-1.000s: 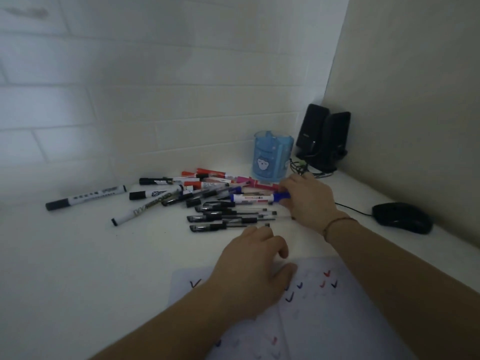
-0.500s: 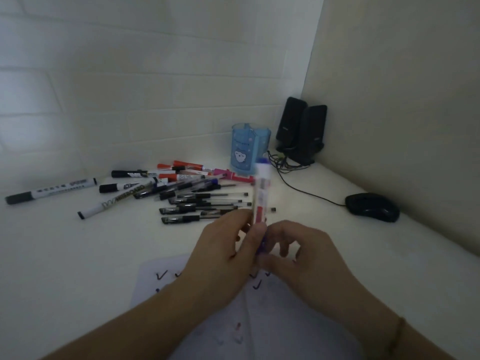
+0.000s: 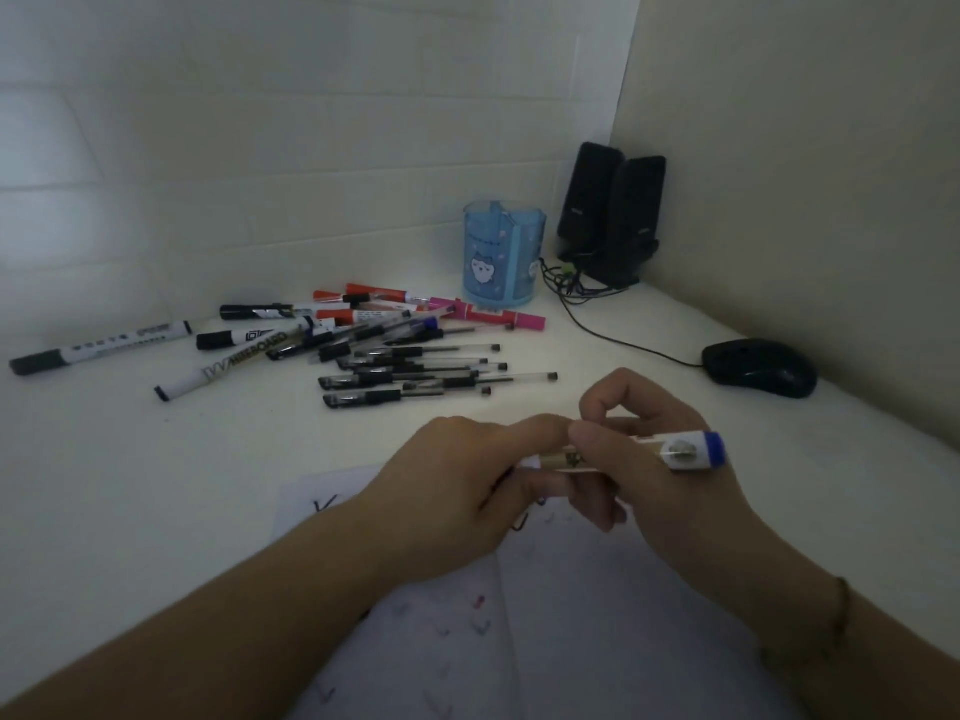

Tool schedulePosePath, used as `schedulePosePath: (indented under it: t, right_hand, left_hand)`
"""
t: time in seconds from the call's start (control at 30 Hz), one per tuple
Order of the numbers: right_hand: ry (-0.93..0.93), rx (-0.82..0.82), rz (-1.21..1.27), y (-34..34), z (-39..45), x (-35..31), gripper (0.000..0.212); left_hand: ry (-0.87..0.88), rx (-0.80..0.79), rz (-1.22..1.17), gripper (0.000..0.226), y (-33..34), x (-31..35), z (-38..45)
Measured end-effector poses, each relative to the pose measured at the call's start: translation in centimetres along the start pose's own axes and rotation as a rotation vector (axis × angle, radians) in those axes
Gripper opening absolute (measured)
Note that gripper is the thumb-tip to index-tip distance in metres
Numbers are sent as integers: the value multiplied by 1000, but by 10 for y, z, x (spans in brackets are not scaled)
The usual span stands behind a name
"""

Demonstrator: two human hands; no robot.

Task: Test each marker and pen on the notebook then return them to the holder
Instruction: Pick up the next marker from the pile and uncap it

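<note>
Both hands gripping blue-capped marker (image 3: 685, 450) sideways above notebook (image 3: 545, 615): left hand (image 3: 457, 491) pinching one end, right hand (image 3: 649, 459) curled round barrel.

Your forearms reach in from below and meet in the middle. Your left hand (image 3: 457, 480) curls its fingers (image 3: 545, 428) round one end of a marker (image 3: 685, 450), and your right hand (image 3: 660, 459) pinches the same marker, held level between both.
</note>
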State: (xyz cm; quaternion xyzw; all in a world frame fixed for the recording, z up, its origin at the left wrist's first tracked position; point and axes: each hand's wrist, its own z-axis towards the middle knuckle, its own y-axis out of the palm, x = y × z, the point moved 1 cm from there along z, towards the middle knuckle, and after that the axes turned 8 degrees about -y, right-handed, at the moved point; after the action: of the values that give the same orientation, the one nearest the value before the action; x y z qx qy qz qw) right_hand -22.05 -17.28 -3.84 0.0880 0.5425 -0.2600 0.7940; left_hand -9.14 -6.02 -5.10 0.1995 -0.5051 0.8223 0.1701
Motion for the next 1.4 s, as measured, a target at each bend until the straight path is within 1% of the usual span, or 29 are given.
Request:
schedulePosePath:
  t: [0.07,0.13,0.2,0.23,0.3,0.37,0.43,0.53,0.6,0.67,0.73,0.83,0.93,1.03,1.17,1.23,1.37,1.4]
  right_hand:
    - [-2,-10,18,-3,1,0,17]
    - [-1,-30,21,-6,1,-3,18]
    - [-4,-45,53,-10,2,-6,22]
    - [4,-42,77,-13,3,-8,24]
    - [50,-45,84,-16,3,-8,22]
    - [87,-80,12,-11,0,-5,19]
    - [99,-59,-107,-3,-4,1,24]
    - [99,-11,-321,4,-7,9,29]
    - [117,-5,-391,5,-6,11,30]
    - [175,-20,-450,6,-6,12,28]
    - [220,-64,-479,10,-8,12,27]
    - [175,-102,-491,13,-9,8,23]
    - [155,-115,-482,11,-8,9,32]
    - [123,-88,-481,9,-8,10,33]
    - [92,-37,-392,6,-6,7,31]
    - [34,5,-242,1,-4,0,23]
    - [-31,110,16,-13,0,-5,25]
    - [-27,125,75,-15,1,-5,21]
  left_hand:
    - [-9,24,-10,27,1,0,0]
    - [-21,13,-87,25,2,1,0]
    - [-105,33,-169,19,0,-3,0]
    - [-163,67,-231,17,-1,-7,0]
    - [-255,150,-331,27,-2,-16,0]
    - [-296,210,-311,30,-1,-21,0]
    - [-301,226,-260,26,0,-23,1]
    - [-311,204,-198,35,3,-25,3]
    - [-318,190,-177,38,5,-26,3]
    - [-312,181,-181,36,5,-24,3]
    - [-282,189,-182,35,4,-23,3]
    - [-248,199,-155,38,2,-21,3]
    - [-238,197,-153,40,3,-20,4]
    - [-250,190,-188,43,3,-20,4]
    - [-296,187,-217,53,1,-17,4]
    - [-320,190,-231,49,1,-16,5]
    - [-318,191,-216,36,2,-17,4]
    - [-311,193,-219,35,2,-17,4]
